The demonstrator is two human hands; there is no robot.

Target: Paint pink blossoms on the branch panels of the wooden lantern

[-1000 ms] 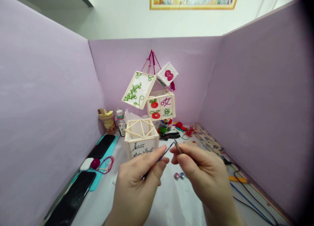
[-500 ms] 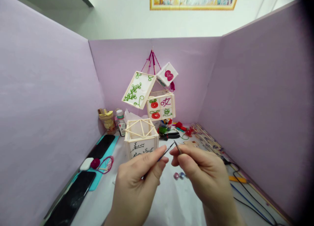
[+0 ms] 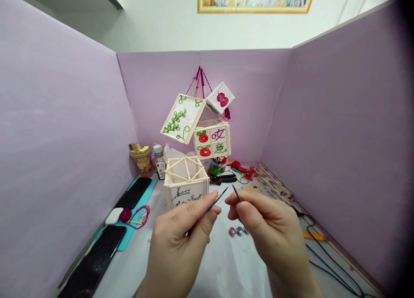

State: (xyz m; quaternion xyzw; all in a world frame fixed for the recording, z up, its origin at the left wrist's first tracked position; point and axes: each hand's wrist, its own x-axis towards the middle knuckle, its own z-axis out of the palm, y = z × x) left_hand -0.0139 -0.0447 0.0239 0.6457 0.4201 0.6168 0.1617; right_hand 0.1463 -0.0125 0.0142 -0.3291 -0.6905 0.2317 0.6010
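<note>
My left hand (image 3: 183, 235) is closed, pinching a thin dark stick (image 3: 221, 197) with a fine point, slanting up to the right. Opposite it, my right hand (image 3: 270, 229) is closed on a slim dark pointed tool (image 3: 236, 192) that leans up to the left; its exact kind does not show. The two tips face each other with a small gap between them. Behind my left hand stands a white box lantern (image 3: 186, 183) framed in pale wooden sticks, with black branch-like marks on its front. Several small shiny round pieces (image 3: 239, 231) lie on the table beside my right hand.
Decorated lanterns (image 3: 211, 138) hang on purple cords at the back. Black-handled pliers (image 3: 226, 178) lie behind my hands. On the left are phones (image 3: 105, 246), a magenta thread ball (image 3: 125, 216), a bottle (image 3: 159, 162) and a jar (image 3: 142, 161). Cables (image 3: 326, 263) run along the right.
The two tips have drawn slightly apart. My right hand has moved a little to the right, while my left hand has barely shifted.
</note>
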